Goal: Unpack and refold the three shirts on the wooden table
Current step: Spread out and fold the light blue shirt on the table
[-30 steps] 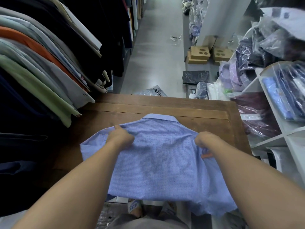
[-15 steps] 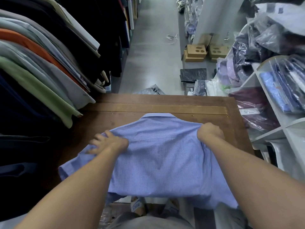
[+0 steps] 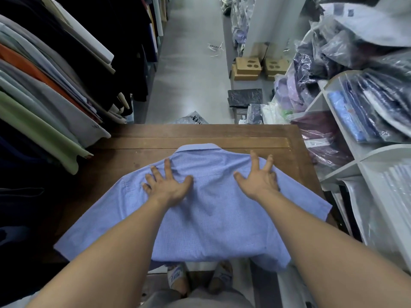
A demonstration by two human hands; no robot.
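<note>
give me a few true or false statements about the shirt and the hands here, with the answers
1. The left hand and the right hand both lie flat, fingers spread, on the blue shirt. True.
2. The shirt's collar points toward the person. False: it lies at the far side, away from the person.
3. The shirt is sealed in a plastic bag. False: it lies bare and spread out on the wooden table.
4. The shirt's hem hangs over the table's near edge. True.
</note>
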